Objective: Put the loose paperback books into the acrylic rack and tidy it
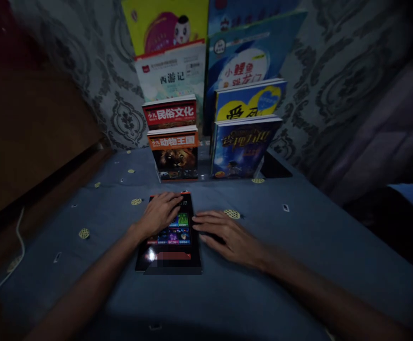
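Both hands lie flat and open, gripping nothing, on and beside a dark book on the bed.

The left hand (pixel 161 211) rests palm down on the upper half of the book (pixel 171 237), fingers spread across its cover; the right hand (pixel 224 235) lies palm down just at the book's right edge, fingertips touching it. The book lies flat on the blue sheet (pixel 298 246), near the middle. Behind it, well apart, a rack of upright books (pixel 209 118) stands against the patterned wall (pixel 334 85). A white cable (pixel 14 265) trails at the left.
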`<state>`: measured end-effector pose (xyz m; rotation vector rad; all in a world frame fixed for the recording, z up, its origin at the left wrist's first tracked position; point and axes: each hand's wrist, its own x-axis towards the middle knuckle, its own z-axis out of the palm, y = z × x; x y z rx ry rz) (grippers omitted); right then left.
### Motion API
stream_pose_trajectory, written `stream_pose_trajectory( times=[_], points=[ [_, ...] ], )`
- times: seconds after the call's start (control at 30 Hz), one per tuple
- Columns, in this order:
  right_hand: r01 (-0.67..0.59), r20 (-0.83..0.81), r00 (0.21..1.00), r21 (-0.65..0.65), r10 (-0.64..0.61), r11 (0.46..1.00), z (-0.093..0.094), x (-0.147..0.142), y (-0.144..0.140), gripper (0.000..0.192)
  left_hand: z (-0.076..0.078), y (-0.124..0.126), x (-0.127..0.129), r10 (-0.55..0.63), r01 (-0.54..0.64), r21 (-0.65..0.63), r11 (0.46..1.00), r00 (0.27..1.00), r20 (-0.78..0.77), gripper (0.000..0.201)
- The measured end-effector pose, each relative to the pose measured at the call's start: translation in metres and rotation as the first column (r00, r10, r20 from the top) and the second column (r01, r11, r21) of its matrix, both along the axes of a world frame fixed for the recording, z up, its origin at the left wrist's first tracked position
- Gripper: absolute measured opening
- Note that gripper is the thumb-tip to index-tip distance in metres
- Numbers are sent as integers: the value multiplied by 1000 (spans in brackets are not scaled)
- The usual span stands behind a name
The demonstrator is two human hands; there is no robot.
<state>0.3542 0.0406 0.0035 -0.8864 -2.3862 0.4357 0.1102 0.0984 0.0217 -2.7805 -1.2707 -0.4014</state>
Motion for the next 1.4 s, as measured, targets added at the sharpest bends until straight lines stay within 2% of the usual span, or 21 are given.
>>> stream_pose_trajectory(
  times=[0.27,0.5,0.67,0.87,1.13,1.27,1.4],
  points=[
    [30,115,993,51,-35,998,-2,-31,30,41,-4,-1,-2,-5,5,-4,1000,997,80,33],
    [101,70,991,127,-111,987,-8,-54,57,30,-11,5,-6,-25,27,-6,1000,988,153,32],
    [87,130,986,163,-108,983,-11,-55,61,35,-13,5,-8,28,-28,-3,1000,986,163,25],
    [109,140,982,150,-131,983,-9,-55,60,39,-8,0,-9,61,-59,-17,998,990,130,27],
    [147,146,975,145,-168,978,-19,-37,62,41,-5,-3,-17,136,-133,-39,990,985,105,25],
    [167,130,974,128,-183,978,-20,-33,62,44,2,-3,-22,191,-187,-60,980,979,67,25],
    [160,154,973,88,-172,983,-14,-35,60,45,12,-5,-27,295,-292,-83,953,955,16,27]
  ],
)
